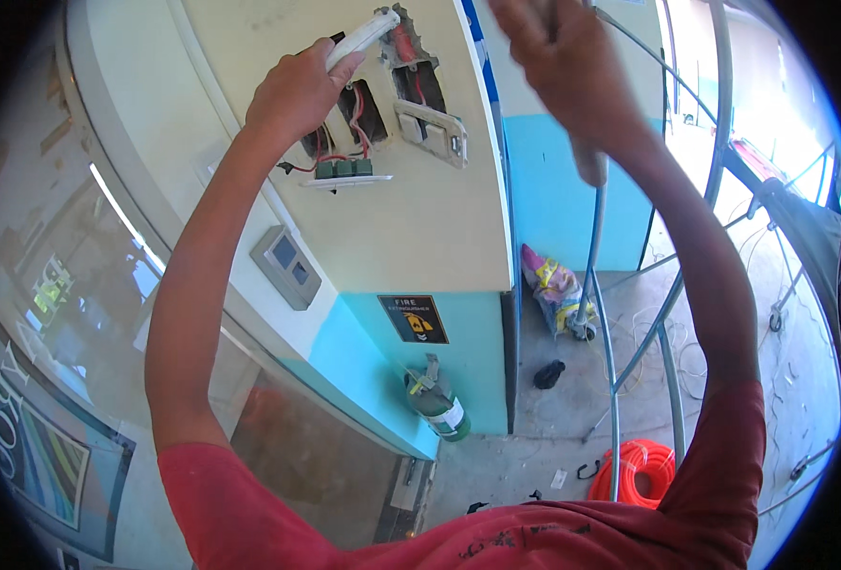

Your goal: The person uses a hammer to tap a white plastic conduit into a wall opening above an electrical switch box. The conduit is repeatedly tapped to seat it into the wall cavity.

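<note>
My left hand (297, 90) is closed round a white chisel-like bar (368, 36). Its far tip meets the chipped masonry beside an orange conduit (402, 43) in the wall. Raised at the upper right, my right hand (572, 71) grips what looks like a hammer handle (588, 163); the tool's head is out of view. Below the conduit is an open wall box (415, 84) with a red wire. A switch plate (432, 133) hangs tilted under it. To its left, a second switch plate (347, 180) with green modules dangles on red wires from another open box (363, 109).
Grey scaffold tubes (616, 380) stand close on my right. A keypad device (285, 267) is on the wall beside the glass door (88, 256). Below are a green fire extinguisher (437, 406), a coil of orange tubing (641, 467), a colourful sack (555, 290) and loose cables.
</note>
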### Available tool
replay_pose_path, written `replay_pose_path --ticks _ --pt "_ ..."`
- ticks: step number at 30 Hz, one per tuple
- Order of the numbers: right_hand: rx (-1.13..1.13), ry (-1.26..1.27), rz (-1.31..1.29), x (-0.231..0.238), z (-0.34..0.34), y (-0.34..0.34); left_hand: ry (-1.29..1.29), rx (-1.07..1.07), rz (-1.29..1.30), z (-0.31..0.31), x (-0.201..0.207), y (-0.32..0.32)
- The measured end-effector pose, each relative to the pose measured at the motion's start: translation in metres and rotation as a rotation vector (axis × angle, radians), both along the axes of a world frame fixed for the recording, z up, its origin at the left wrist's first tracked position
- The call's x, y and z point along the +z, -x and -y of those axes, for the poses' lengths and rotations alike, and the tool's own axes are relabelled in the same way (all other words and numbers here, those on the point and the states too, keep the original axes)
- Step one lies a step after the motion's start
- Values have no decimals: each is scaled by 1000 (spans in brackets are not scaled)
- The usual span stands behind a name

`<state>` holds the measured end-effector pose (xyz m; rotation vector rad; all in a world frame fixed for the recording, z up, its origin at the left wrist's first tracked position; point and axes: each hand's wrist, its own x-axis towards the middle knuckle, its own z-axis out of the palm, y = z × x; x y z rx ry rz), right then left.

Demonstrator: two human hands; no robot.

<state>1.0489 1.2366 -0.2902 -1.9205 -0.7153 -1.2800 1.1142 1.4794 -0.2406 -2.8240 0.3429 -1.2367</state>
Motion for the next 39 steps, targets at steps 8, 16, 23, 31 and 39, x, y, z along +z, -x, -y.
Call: replay_pose_path --ticks 8,16,23,31,39 --pt "-9 108 -519 -6 1 6 -33 -16 46 -5 -14 -3" --pt "30 0 -327 28 -2 79 -21 -32 114 -9 -6 1" --pt "-45 65 119 -3 15 19 -169 24 239 0 -19 -2" --pt "-77 154 -339 -21 9 -8 -293 -35 387 -15 -22 -14" --pt "24 3 220 -39 12 -35 -275 -34 336 -3 -19 -15"
